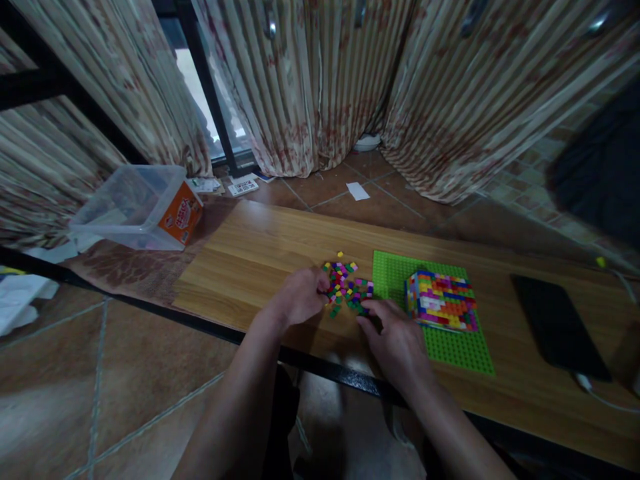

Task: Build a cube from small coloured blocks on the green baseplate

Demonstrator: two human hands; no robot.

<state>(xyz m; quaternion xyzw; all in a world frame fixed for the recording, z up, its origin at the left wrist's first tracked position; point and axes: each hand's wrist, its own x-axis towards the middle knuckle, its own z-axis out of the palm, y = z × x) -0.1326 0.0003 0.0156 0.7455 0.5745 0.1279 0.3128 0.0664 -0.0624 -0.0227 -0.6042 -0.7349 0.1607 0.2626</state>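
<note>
Small toy bricks (345, 289) in many colours lie loose in a pile on the wooden table. My left hand (303, 295) is at the pile's left edge, its fingers curled in; whatever they hold is hidden. At the right edge is my right hand (395, 333), thumb and index finger slightly apart beside some green bricks. Right of it, a block-shaped build of multicoloured bricks (443, 300) stands on a green studded baseplate (457, 353).
A dark tablet (557, 327) with a white cable (607, 397) lies on the table's right part. Past the left end stands a clear plastic bin (125, 227) with an orange label. Patterned curtains (300, 87) hang behind, and a white paper (357, 191) lies on the tiled floor.
</note>
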